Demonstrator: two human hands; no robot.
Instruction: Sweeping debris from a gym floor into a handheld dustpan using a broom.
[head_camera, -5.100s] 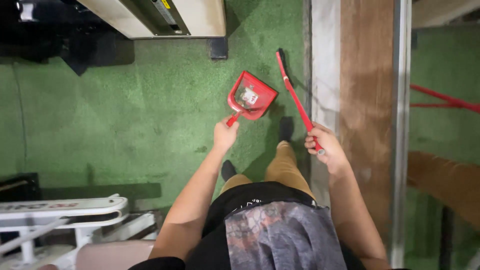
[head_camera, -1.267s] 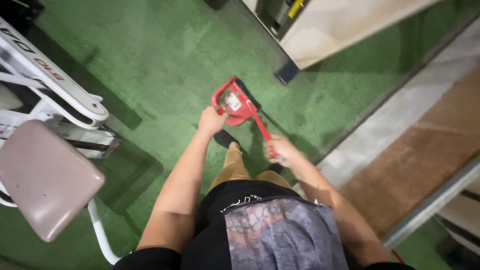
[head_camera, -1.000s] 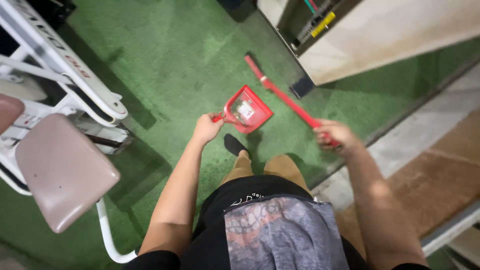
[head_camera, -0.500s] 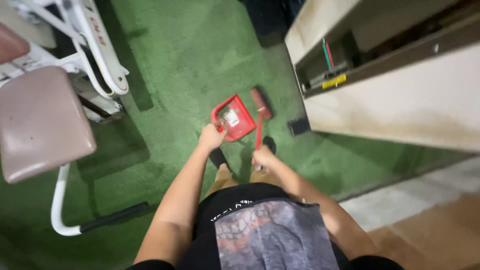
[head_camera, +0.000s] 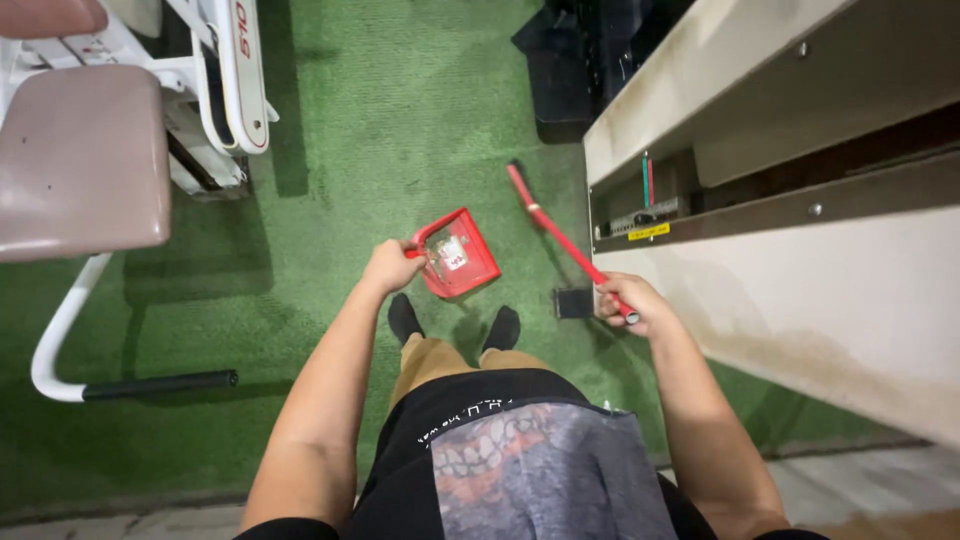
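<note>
Above the green turf, left fingers (head_camera: 392, 262) wrap the dustpan (head_camera: 455, 255), right fingers (head_camera: 622, 297) grip the broom (head_camera: 560, 236).

Even overhead light, soft shadows, sharp focus, slight wide-angle edge distortion

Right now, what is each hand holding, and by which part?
The left hand grips the red dustpan by its short handle. The right hand grips the red brush near the end of its long handle, bristle end out over the green floor.
</note>
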